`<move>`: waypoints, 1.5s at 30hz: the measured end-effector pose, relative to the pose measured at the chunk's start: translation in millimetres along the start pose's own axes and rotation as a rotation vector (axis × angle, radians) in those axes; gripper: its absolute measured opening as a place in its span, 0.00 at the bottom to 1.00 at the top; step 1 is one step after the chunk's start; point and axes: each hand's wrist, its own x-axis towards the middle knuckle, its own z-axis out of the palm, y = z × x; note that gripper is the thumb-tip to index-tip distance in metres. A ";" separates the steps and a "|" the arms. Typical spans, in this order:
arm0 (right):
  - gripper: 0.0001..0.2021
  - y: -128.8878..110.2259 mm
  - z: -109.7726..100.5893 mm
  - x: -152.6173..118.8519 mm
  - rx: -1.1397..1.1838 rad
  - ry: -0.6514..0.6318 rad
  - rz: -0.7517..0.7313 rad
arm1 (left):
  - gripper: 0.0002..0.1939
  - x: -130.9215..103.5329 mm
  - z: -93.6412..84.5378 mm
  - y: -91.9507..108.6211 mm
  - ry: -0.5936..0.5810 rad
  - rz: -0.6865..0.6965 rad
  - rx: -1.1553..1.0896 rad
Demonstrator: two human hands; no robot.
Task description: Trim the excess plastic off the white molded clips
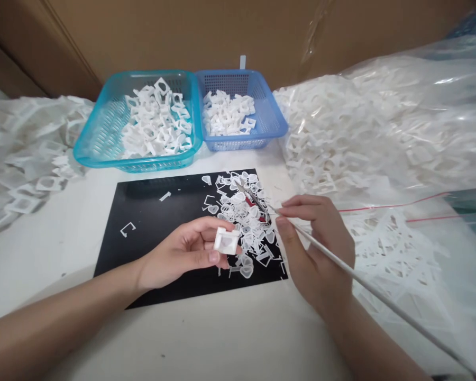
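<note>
In my left hand [182,247], a small square white plastic piece [227,242] with a rounded hollow is held between thumb and fingers. It is above the black mat [150,238]. My right hand [321,248] pinches a long slim pale rod or cord [365,283] between thumb and forefinger; it runs back past the wrist to the lower right. A thin dark metal point [252,194] lies in line with its front end; whether they are joined I cannot tell. White plastic scraps [246,214] are heaped beneath, with a red object [249,201] partly buried among them.
A teal basket [99,153] and a blue basket [267,124], both with white pieces, stand at the back against cardboard [182,37]. Clear bags [365,127] of white parts bulge at right, and more white parts [27,196] are piled at left.
</note>
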 end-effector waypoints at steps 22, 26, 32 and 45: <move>0.04 -20.6 13.8 -16.3 0.287 -0.271 -0.127 | 0.20 0.8 3.1 -3.1 0.027 0.110 0.029; 0.05 -23.6 16.6 -17.4 0.217 -0.240 -0.163 | 0.20 1.1 3.7 -3.1 0.067 0.105 0.032; 0.07 -27.1 20.7 -21.3 0.136 -0.205 -0.172 | 0.20 -0.6 7.2 -3.9 0.156 0.128 0.095; 0.12 -16.1 14.7 -20.1 -0.143 -0.039 -0.311 | 0.14 -2.0 5.2 -5.3 0.114 0.194 0.135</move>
